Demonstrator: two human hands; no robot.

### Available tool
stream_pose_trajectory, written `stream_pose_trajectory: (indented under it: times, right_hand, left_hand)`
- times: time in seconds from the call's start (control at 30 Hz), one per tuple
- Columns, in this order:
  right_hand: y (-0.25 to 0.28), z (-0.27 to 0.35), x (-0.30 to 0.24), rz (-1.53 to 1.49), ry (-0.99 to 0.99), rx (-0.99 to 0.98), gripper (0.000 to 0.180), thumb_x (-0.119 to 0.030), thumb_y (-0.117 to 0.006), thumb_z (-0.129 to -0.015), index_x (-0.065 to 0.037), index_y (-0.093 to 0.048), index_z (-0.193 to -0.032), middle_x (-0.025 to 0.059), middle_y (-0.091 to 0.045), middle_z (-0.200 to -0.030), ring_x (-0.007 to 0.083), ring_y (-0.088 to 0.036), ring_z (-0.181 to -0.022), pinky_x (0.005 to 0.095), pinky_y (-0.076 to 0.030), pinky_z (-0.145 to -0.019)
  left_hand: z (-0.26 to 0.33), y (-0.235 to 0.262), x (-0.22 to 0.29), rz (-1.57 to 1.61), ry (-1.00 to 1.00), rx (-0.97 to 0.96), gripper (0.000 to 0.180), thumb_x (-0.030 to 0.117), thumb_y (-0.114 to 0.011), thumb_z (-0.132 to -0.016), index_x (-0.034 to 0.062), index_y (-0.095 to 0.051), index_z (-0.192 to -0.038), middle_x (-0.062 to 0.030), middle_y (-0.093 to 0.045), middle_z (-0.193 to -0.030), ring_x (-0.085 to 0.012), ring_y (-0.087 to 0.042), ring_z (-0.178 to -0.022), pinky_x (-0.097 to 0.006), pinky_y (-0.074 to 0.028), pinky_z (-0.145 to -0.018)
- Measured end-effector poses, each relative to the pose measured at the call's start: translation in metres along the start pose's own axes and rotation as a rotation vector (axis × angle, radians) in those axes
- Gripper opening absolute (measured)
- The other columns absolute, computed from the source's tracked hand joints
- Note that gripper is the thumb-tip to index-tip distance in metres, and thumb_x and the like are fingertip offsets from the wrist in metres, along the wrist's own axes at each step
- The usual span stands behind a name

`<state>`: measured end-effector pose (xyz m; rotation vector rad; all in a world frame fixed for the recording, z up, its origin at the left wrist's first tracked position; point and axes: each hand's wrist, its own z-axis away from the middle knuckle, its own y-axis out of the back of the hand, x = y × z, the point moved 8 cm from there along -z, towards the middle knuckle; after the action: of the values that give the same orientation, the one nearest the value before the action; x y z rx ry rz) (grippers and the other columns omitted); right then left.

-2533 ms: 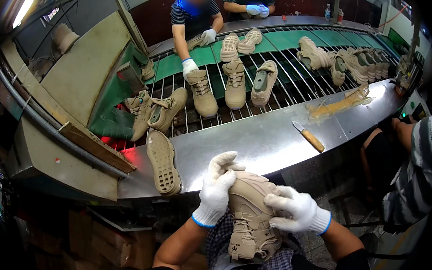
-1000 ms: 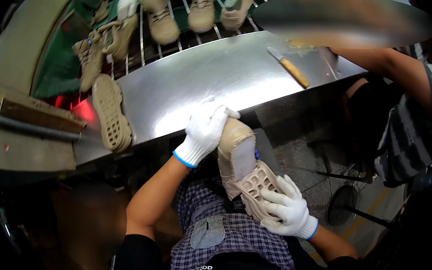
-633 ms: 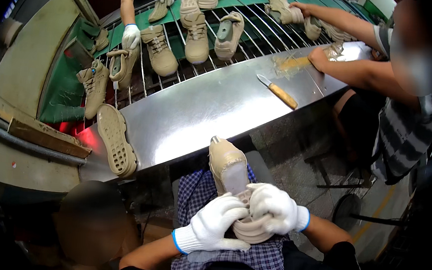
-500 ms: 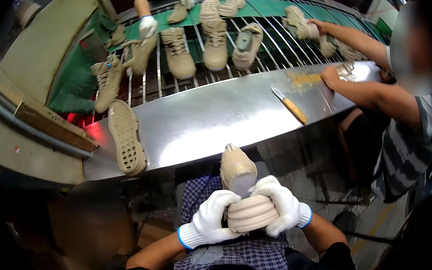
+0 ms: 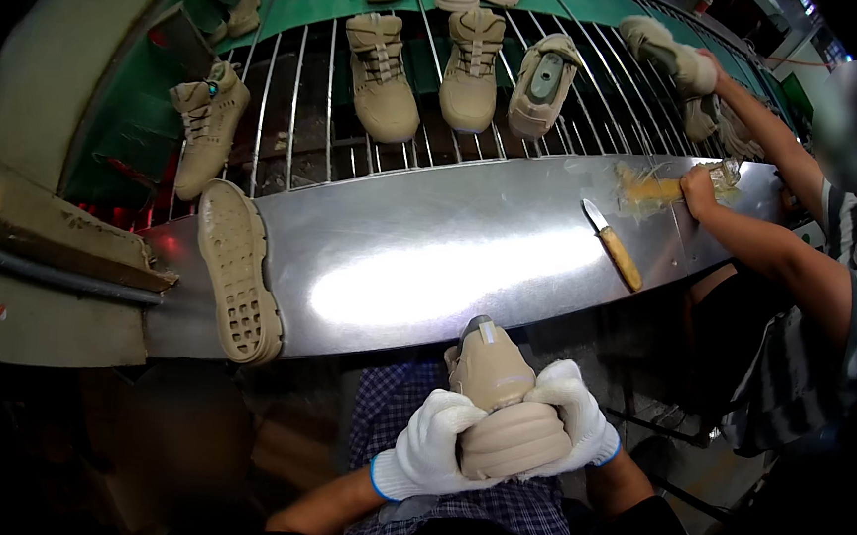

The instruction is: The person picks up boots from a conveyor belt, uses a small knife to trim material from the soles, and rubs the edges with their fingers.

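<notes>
- The tan boot (image 5: 500, 412) sits low in the centre of the frame, over the person's lap, just below the near edge of the steel table (image 5: 429, 258). The left hand (image 5: 431, 452) and right hand (image 5: 576, 427), both in white knit gloves, clench round its heel end from either side, each grip closed on the boot.
- Both grips bunch at the heel while the toe points up toward the table unsupported; if the squeeze goes uneven, the boot could likely twist or pivot out between the gloves.
- The knit gloves may slide on the smooth rounded sole edge, so a hard press risks a sudden slip and a drop to the lap or floor.
- The toe is close to the table's edge; a push forward could knock it against the metal and scuff the upper.
- A loose tan outsole (image 5: 239, 274) overhangs the table edge at left of the frame; a bump to the table could tip it off.
- A yellow-handled knife (image 5: 613, 245) lies bare on the table, right of centre, near a co-worker's hand (image 5: 700, 192); a careless reach across could meet the blade.
</notes>
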<state>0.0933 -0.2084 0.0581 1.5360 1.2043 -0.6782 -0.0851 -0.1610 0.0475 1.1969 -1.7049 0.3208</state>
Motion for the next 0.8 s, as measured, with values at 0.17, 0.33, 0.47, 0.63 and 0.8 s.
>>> stream_pose_trajectory:
  times: [0.17,0.33,0.47,0.63,0.8]
  right_hand:
    - [0.003,-0.005,0.016,-0.111,-0.056,-0.001,0.094,-0.051,-0.106,-0.062,-0.004,-0.062,-0.130,0.0105,-0.062,-0.113,0.0246,-0.056,-0.098,0.0374,-0.047,-0.085]
    - [0.004,-0.011,0.027,-0.212,-0.146,-0.004,0.090,-0.050,-0.106,-0.063,-0.005,-0.063,-0.129,0.0093,-0.058,-0.110,0.0236,-0.055,-0.097,0.0364,-0.046,-0.084]
    - [0.001,-0.011,0.026,-0.245,-0.169,0.033,0.082,-0.045,-0.105,-0.066,-0.006,-0.064,-0.126,0.0087,-0.057,-0.108,0.0227,-0.054,-0.093,0.0354,-0.046,-0.079]
    - [-0.001,0.000,0.036,-0.266,-0.187,0.071,0.071,-0.036,-0.104,-0.071,-0.006,-0.064,-0.121,0.0085,-0.056,-0.106,0.0219,-0.054,-0.089,0.0347,-0.046,-0.075]
    - [-0.012,0.022,0.040,-0.276,-0.219,0.177,0.063,-0.030,-0.103,-0.073,-0.007,-0.064,-0.117,0.0074,-0.054,-0.102,0.0212,-0.052,-0.083,0.0352,-0.045,-0.072]
  left_hand:
    - [-0.008,0.001,-0.010,0.083,0.032,-0.024,0.079,0.033,-0.102,-0.069,0.0002,-0.055,-0.124,-0.0145,-0.059,-0.102,-0.0285,-0.062,-0.083,-0.039,-0.053,-0.067]
    - [-0.009,0.000,-0.017,0.104,0.126,-0.027,0.080,0.031,-0.102,-0.068,0.0009,-0.054,-0.125,-0.0142,-0.057,-0.105,-0.0285,-0.060,-0.083,-0.039,-0.052,-0.068]
    - [-0.004,-0.002,-0.021,0.133,0.165,-0.033,0.079,0.032,-0.102,-0.068,0.0018,-0.054,-0.124,-0.0139,-0.055,-0.108,-0.0274,-0.059,-0.084,-0.038,-0.051,-0.070]
    - [-0.006,-0.001,-0.022,0.152,0.214,-0.050,0.080,0.035,-0.102,-0.068,0.0019,-0.054,-0.123,-0.0128,-0.054,-0.107,-0.0257,-0.058,-0.084,-0.038,-0.051,-0.068]
    - [0.001,0.000,-0.027,0.171,0.290,-0.044,0.084,0.039,-0.103,-0.066,0.0022,-0.054,-0.124,-0.0138,-0.055,-0.108,-0.0251,-0.060,-0.085,-0.037,-0.052,-0.067]
